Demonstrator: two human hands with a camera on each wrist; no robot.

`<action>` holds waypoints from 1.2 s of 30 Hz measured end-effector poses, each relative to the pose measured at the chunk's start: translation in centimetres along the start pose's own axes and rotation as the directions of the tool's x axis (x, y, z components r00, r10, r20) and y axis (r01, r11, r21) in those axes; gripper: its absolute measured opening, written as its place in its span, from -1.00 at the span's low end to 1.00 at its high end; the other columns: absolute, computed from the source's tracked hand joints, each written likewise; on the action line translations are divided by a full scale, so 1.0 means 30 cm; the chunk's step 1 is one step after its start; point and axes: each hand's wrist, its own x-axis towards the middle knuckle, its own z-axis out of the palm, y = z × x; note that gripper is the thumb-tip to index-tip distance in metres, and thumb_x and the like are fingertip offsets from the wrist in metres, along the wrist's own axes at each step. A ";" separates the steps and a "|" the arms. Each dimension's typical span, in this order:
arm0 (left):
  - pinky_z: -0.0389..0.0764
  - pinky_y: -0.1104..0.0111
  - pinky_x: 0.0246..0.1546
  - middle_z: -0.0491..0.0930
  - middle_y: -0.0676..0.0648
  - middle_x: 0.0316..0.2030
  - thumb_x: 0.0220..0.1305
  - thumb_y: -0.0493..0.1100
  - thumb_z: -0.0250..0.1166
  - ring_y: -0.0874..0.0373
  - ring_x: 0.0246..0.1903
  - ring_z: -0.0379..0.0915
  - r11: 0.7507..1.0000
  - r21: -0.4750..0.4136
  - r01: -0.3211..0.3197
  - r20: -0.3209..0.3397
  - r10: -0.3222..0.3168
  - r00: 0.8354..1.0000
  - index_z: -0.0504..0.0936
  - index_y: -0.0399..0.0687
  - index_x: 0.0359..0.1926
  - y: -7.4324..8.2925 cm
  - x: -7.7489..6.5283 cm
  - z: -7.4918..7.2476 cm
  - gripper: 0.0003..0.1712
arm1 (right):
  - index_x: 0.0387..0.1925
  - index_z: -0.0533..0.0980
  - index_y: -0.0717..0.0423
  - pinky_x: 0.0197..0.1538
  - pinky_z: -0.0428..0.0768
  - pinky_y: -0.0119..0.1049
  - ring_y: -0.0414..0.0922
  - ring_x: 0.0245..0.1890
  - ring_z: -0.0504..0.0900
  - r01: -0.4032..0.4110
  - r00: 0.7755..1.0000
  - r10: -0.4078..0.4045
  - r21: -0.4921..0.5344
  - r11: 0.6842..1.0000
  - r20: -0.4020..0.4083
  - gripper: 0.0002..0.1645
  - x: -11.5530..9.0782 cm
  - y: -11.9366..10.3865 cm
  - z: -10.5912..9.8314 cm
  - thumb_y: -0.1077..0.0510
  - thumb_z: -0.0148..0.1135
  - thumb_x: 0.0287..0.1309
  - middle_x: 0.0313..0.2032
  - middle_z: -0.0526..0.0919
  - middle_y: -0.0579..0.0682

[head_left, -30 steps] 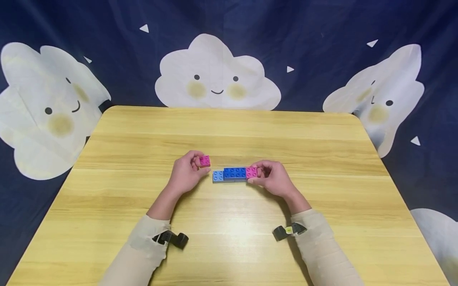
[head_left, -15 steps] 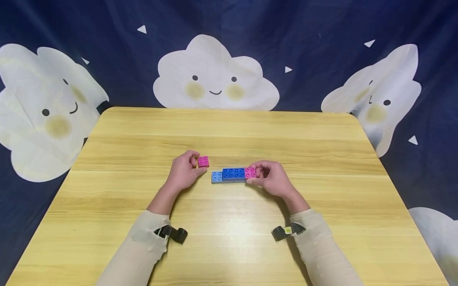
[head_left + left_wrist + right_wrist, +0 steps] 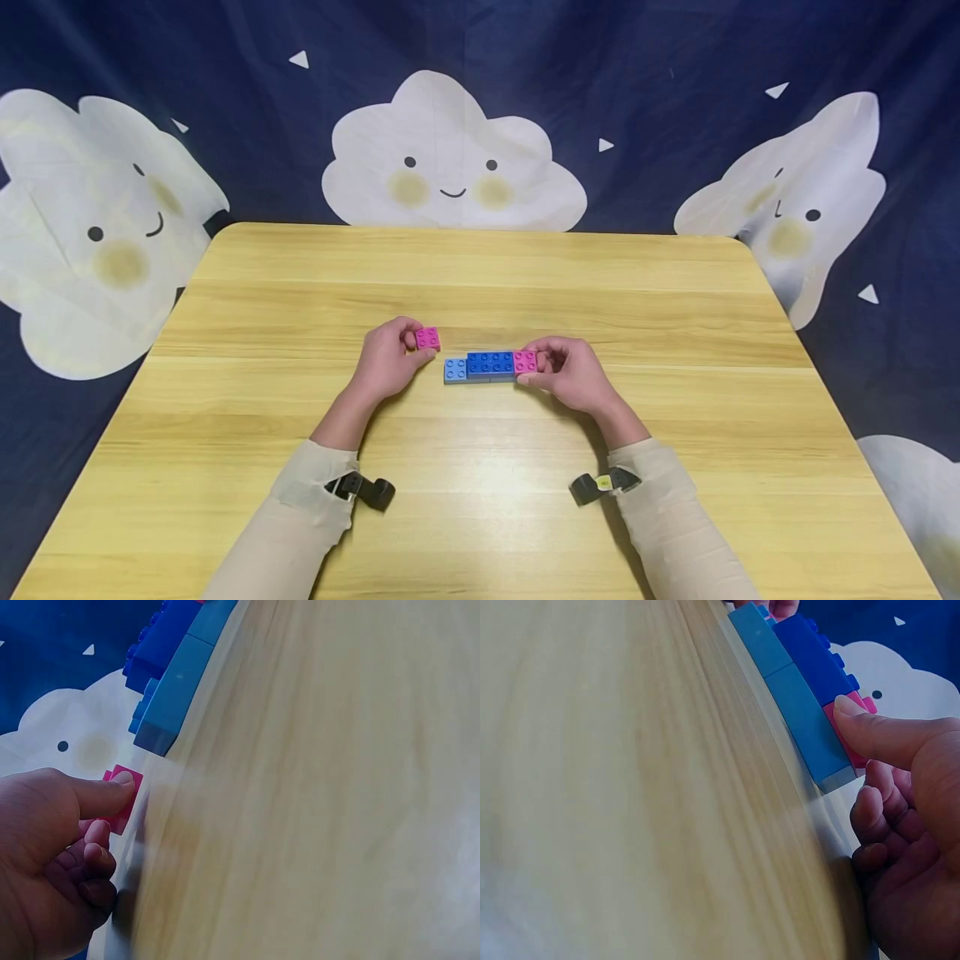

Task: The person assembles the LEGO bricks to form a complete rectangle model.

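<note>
My left hand (image 3: pixel 386 360) pinches a pink 2x2 toy building brick (image 3: pixel 427 335) between thumb and fingers, just left of and behind a built row. In the row, two light blue bricks (image 3: pixel 804 716) lie end to end at the bottom. On them sit a dark blue 2x4 brick (image 3: pixel 490 363) and, at the right end, a second pink 2x2 brick (image 3: pixel 525 361). Bare studs of the light blue brick (image 3: pixel 455 370) show at the left end. My right hand (image 3: pixel 573 372) grips the row's pink brick, thumb on its near side; its other fingers are partly hidden behind.
Both hands work over a wooden table (image 3: pixel 465 483) with rounded far corners. Behind it hangs a dark blue cloth (image 3: pixel 637 50) printed with white clouds. Black cameras are strapped at the left wrist (image 3: pixel 375 493) and right wrist (image 3: pixel 587 490).
</note>
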 end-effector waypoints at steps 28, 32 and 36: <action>0.35 0.35 -0.51 0.48 -0.05 -0.43 0.11 -0.22 0.55 0.09 -0.51 0.30 0.991 -0.075 -0.110 0.106 0.118 0.987 0.64 -0.19 -0.15 0.106 -0.079 -0.012 -0.68 | -0.16 0.63 0.40 -0.43 0.35 -0.41 -0.02 -0.48 0.40 0.002 1.000 -0.002 0.009 1.000 0.007 -0.63 0.002 0.018 0.003 0.41 0.54 -0.08 -0.49 0.50 0.16; 0.36 0.35 -0.50 0.47 -0.03 -0.46 0.09 -0.24 0.55 0.10 -0.51 0.30 0.990 -0.080 -0.119 0.121 0.128 0.984 0.64 -0.19 -0.18 0.106 -0.081 -0.005 -0.69 | -0.15 0.62 0.41 -0.42 0.36 -0.41 -0.03 -0.47 0.40 0.001 1.000 -0.001 0.003 1.000 0.011 -0.62 -0.008 -0.010 0.000 0.41 0.53 -0.06 -0.49 0.50 0.13; 0.36 0.37 -0.51 0.47 -0.02 -0.47 0.07 -0.25 0.56 0.12 -0.52 0.30 0.989 -0.082 -0.121 0.135 0.131 0.982 0.64 -0.19 -0.19 0.104 -0.082 0.003 -0.69 | -0.15 0.63 0.39 -0.41 0.35 -0.41 -0.01 -0.46 0.40 -0.007 1.000 0.007 0.006 1.000 0.009 -0.62 -0.010 -0.016 -0.001 0.40 0.54 -0.07 -0.48 0.50 0.16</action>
